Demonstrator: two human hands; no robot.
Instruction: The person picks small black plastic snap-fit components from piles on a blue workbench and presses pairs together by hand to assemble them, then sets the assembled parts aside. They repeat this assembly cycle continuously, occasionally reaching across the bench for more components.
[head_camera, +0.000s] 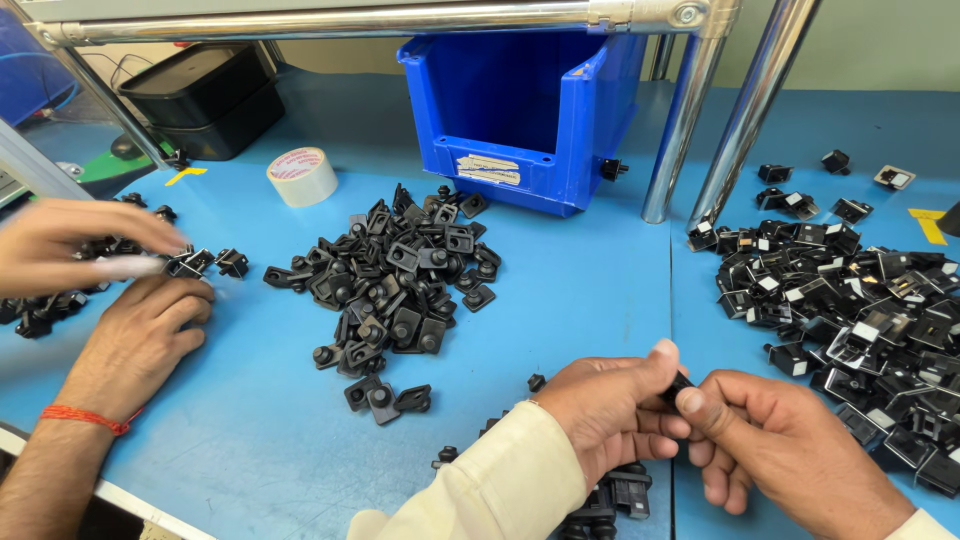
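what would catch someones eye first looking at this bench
Probably the bright blue bin at the back of the blue table, with a heap of small black parts before it. Nearest the camera, the left hand and right hand pinch one black part between them.

A blue plastic bin (520, 110) stands at the upper middle of the frame on a blue table (580, 290). A roll of pale tape (302, 176) lies to its left. Stacked black trays (205, 95) sit in the upper left corner. Two slanted metal posts (720, 110) rise right of the bin, under a horizontal metal bar (330, 20) along the top edge. A yellow marking (931, 226) shows at the right edge.
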